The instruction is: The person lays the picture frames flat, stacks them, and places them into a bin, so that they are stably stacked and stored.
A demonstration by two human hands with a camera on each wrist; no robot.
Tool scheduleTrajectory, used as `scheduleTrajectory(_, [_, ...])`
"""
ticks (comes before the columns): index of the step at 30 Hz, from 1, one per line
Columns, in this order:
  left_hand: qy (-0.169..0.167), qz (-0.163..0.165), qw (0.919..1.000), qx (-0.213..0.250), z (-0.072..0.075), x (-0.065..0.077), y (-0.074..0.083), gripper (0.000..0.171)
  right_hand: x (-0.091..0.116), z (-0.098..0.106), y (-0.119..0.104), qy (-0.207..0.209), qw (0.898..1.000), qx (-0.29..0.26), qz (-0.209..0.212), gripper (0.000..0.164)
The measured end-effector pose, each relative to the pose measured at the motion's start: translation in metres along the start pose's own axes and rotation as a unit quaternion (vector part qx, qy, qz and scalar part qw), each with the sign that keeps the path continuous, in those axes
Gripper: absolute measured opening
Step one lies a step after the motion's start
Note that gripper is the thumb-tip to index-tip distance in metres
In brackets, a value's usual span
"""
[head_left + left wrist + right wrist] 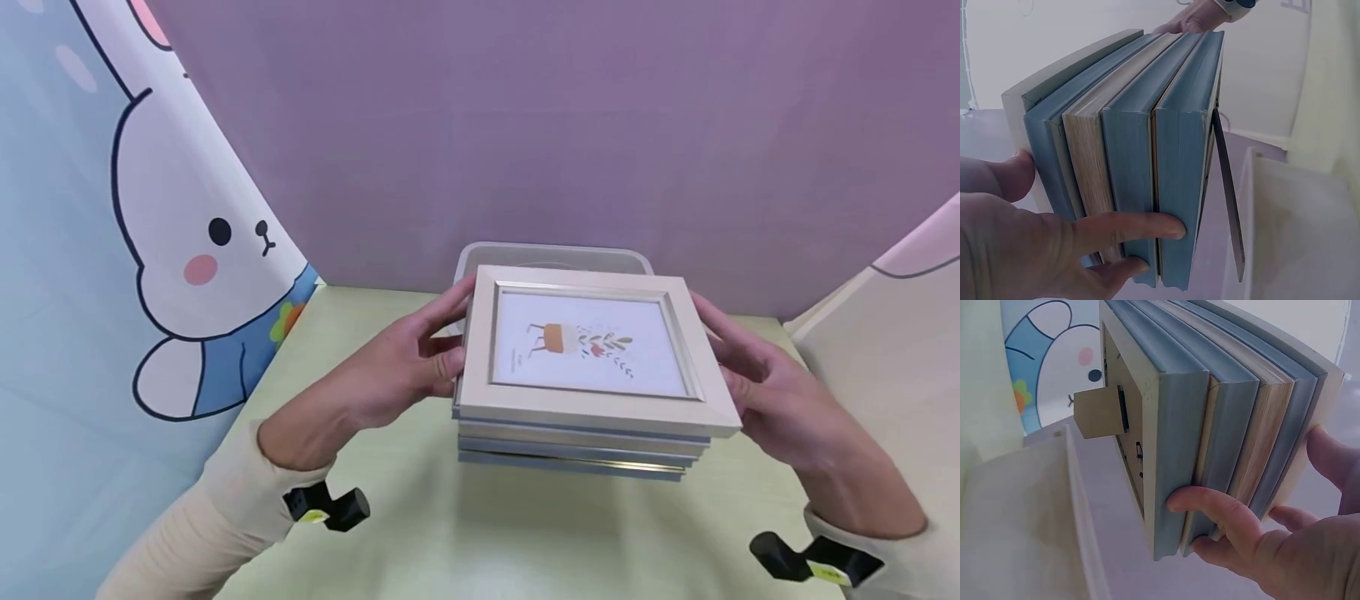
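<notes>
Both hands hold a stack of several picture frames [581, 446] up above the table. On top lies a pale silver frame [708, 412] whose picture shows an orange pot with leafy stems, turned sideways. My left hand [401, 358] grips the stack's left side, thumb near the top frame and fingers spread along the edges. From the right side my right hand [780, 392] grips it in the same way. Blue and wood-grain edges [1088, 169] show in the left wrist view. A stand leg [1097, 412] sticks out from the bottom frame's back in the right wrist view.
Behind the stack, a translucent plastic bin [555, 247] stands against the purple backdrop [555, 142]; the stack hides part of it. The pale green table [390, 517] lies below. A blue rabbit-print cloth [67, 333] hangs at the left, and a pale cloth [892, 367] at the right.
</notes>
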State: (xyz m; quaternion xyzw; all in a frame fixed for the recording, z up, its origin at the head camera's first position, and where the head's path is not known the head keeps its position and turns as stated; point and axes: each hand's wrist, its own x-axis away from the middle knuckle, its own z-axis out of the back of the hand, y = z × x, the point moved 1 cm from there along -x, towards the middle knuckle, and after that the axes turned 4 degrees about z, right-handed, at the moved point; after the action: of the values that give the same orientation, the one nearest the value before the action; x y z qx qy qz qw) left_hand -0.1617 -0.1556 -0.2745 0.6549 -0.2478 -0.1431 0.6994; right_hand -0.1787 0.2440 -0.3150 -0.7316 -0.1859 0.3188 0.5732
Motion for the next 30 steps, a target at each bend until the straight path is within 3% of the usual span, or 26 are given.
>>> scheduleTrajectory(5, [0.005, -0.007, 1.0, 0.002, 0.003, -0.004, 0.018, 0.09, -0.011, 0.011, -0.015, -0.016, 0.999, -0.021, 0.019, 0.075])
scheduleTrajectory(10, [0.023, 0.008, 0.9997, -0.005, 0.007, -0.015, 0.035, 0.08, -0.024, 0.019, -0.031, -0.038, 0.997, -0.06, 0.023, 0.073])
scheduleTrajectory(16, [0.008, -0.002, 0.9999, 0.007, 0.012, -0.034, 0.05, 0.079, -0.04, 0.03, -0.042, -0.06, 0.993, -0.094, 0.04, 0.071])
scheduleTrajectory(24, [0.018, -0.013, 0.9997, 0.008, 0.025, -0.064, 0.056, 0.074, -0.064, 0.044, -0.048, -0.08, 0.989, -0.118, 0.05, 0.07])
scheduleTrajectory(30, [0.025, -0.009, 0.9994, 0.024, 0.037, -0.091, 0.052, 0.072, -0.082, 0.057, -0.043, -0.064, 0.986, -0.147, 0.036, 0.073])
